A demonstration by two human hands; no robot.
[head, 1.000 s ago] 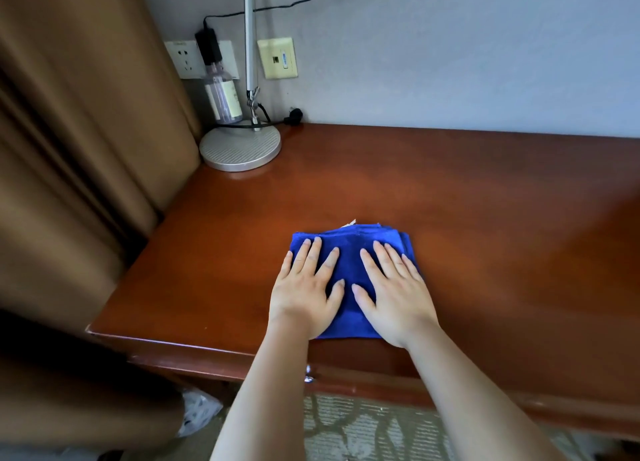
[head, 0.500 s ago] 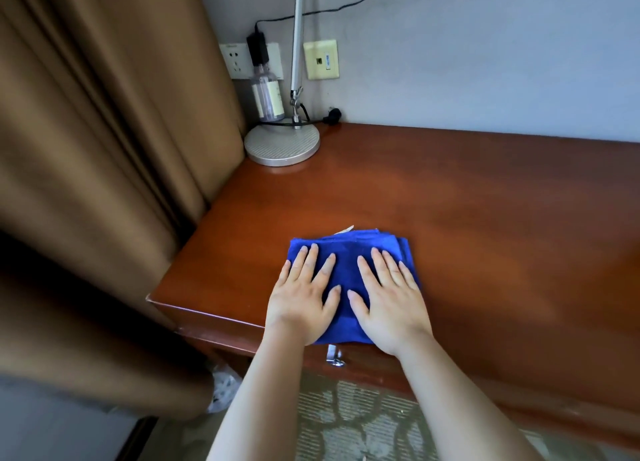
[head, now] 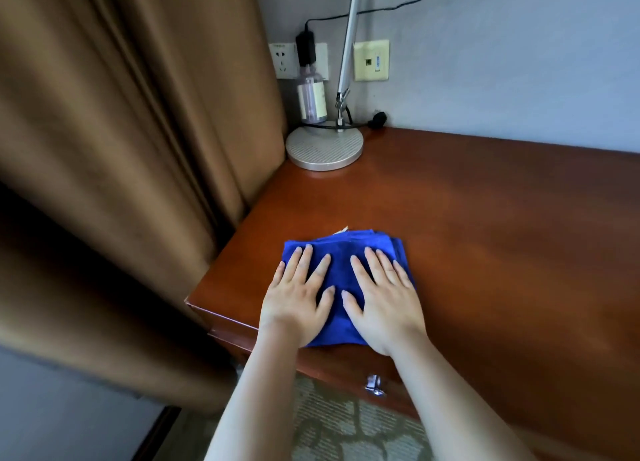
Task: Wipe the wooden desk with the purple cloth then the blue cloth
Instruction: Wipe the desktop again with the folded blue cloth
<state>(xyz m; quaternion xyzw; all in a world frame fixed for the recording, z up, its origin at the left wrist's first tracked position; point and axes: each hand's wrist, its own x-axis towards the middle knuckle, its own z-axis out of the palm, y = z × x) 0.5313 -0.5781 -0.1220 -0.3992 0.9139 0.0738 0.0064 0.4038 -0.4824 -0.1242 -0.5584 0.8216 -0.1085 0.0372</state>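
Blue cloth [head: 341,270], folded into a thick pad, lies near the front left corner of the wooden table [head: 485,238], and both hands lie flat on top of it: the left hand [head: 294,304] on its left half, the right hand [head: 384,304] on its right half, fingers straight and slightly spread, neither curled round the fabric. So the grip is an open-palmed press rather than a hold. This looks like the second pass of the task; no purple cloth is in view. To do it well, I would keep even weight through both palms so the pad slides as one piece and its layers do not creep apart, and work in overlapping strokes. Care is needed at the back left, where the lamp base [head: 324,148] and a bottle [head: 311,96] stand.
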